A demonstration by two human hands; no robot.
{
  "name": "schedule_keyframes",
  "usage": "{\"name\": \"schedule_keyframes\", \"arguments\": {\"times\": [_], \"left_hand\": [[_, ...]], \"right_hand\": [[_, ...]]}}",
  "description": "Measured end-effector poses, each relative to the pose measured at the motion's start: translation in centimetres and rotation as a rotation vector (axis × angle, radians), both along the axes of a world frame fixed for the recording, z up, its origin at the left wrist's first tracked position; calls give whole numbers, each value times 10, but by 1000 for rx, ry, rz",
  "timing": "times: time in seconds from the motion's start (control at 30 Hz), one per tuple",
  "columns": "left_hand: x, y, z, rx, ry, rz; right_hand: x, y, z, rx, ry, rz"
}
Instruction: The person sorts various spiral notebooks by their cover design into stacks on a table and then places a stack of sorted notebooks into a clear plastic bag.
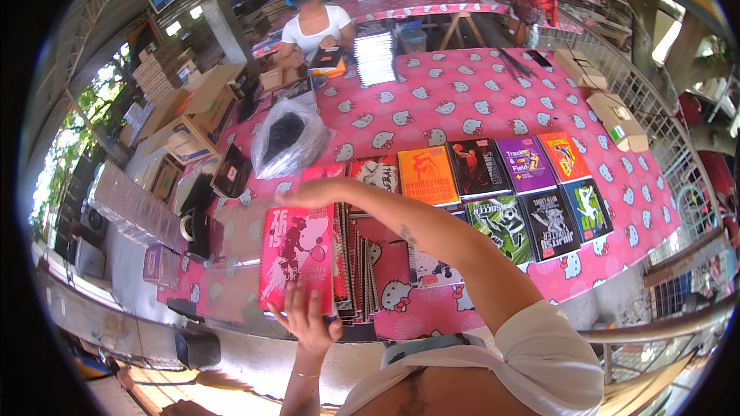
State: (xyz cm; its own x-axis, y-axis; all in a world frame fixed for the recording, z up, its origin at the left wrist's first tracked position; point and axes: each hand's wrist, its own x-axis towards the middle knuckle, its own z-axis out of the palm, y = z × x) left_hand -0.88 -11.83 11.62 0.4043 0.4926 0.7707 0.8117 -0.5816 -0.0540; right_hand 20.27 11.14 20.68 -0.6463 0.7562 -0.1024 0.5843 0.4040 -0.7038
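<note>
A pink spiral notebook point(297, 250) with a tennis player on its cover lies on a stack at the table's near left. My left hand point(307, 322) rests on its lower edge, fingers stretched flat over the cover and thumb apart. Reaching across from the right, my right hand point(312, 192) lies over the notebook's top edge with its fingers extended to the left. Right beside the pink notebook stand several spiral-bound notebooks point(357, 270) packed on edge. Clear plastic point(239, 235) spreads over the table to the left of the pink notebook.
Several sports notebooks lie in rows at right, including an orange one point(428, 176) and a green one point(497, 225). A plastic bag point(289, 139) with dark contents sits beyond my hands. Cardboard boxes point(193, 139) stand left. Across the table a person point(317, 27) handles a dark notebook.
</note>
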Motion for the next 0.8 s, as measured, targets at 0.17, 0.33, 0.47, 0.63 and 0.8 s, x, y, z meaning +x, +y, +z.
{"name": "schedule_keyframes", "arguments": {"times": [0.17,0.33,0.47,0.63,0.8], "left_hand": [[67,-48,13,80,-589,-568],[253,38,-25,-493,-500,-373],[290,130,-96,-393,-457,59],[314,186,-116,-723,-220,331],[284,175,-62,-963,-812,74]], "right_hand": [[153,-10,-85,319,-118,-933],[287,-63,-205,135,-619,-1264],[285,-56,-209,307,-400,-951],[321,-78,-197,438,-194,-1063],[309,-128,-99,933,617,-1336]]}}
